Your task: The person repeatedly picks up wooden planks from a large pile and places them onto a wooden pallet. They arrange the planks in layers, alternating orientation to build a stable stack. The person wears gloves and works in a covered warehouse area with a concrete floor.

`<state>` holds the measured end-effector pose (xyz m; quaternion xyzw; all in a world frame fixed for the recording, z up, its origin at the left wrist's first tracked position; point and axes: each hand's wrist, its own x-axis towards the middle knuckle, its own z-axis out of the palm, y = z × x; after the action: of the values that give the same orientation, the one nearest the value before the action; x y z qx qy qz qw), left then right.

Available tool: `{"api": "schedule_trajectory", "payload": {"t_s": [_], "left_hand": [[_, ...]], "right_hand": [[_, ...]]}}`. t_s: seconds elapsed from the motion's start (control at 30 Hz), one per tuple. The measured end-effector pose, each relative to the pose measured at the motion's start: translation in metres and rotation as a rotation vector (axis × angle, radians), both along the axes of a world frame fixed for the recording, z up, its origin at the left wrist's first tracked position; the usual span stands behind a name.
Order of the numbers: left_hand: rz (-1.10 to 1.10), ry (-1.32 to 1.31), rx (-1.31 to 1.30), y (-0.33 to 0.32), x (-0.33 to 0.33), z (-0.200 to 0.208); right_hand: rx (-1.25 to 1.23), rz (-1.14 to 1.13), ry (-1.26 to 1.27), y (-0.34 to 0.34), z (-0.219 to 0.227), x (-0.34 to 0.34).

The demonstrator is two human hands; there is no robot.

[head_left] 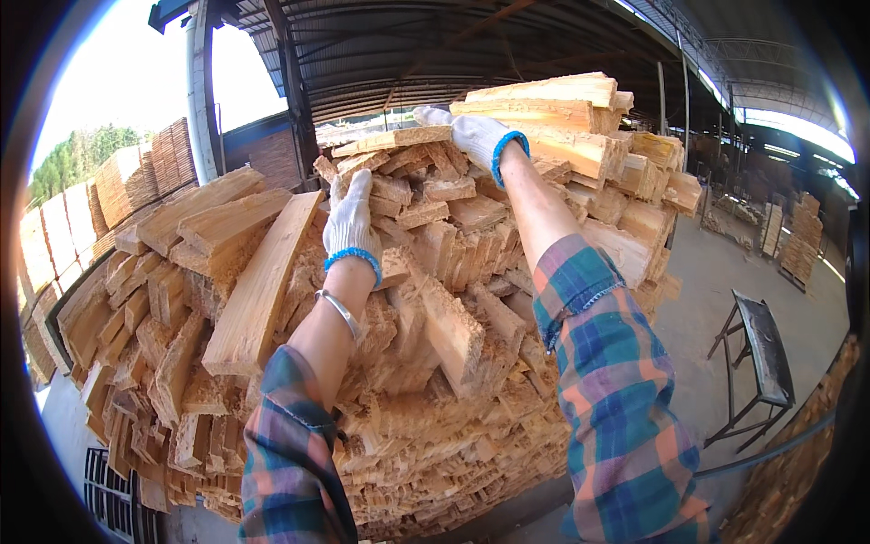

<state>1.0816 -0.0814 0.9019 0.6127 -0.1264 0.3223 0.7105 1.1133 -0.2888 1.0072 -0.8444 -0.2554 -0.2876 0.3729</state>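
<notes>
A large heap of rough wooden offcuts (pixel 444 245) lies before me. At its top, my right hand (pixel 480 138), in a white knit glove with a blue cuff, is at the right end of a short wooden board (pixel 391 140). Its fingers reach along the board's far side and look closed on that end. Lower and to the left, my left hand (pixel 350 218), gloved alike, is over the heap with thumb and fingers apart. Its fingertips are close to a small wood block (pixel 362 161); whether they touch it I cannot tell.
A long plank (pixel 265 286) leans on the heap left of my left hand. Thick timber pieces (pixel 553 113) are stacked at the upper right. A black metal stand (pixel 763 349) is on the concrete floor at right. Tall board stacks (pixel 122 186) and a steel post (pixel 203 91) are at far left.
</notes>
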Motion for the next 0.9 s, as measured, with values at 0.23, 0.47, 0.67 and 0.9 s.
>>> {"api": "schedule_trajectory", "payload": {"t_s": [0.23, 0.47, 0.67, 0.9], "left_hand": [[-0.255, 0.071, -0.447, 0.017, -0.002, -0.004], [-0.061, 0.163, -0.271, 0.017, 0.008, 0.011], [-0.245, 0.19, -0.382, 0.003, -0.026, 0.01], [-0.138, 0.087, -0.381, -0.021, -0.084, -0.005]], "right_hand": [[-0.21, -0.107, -0.012, 0.029, 0.006, -0.004], [0.289, -0.02, 0.152, 0.023, -0.044, 0.016], [0.317, -0.001, 0.072, 0.018, -0.044, -0.009], [0.23, 0.042, 0.056, 0.008, -0.047, -0.045]]}}
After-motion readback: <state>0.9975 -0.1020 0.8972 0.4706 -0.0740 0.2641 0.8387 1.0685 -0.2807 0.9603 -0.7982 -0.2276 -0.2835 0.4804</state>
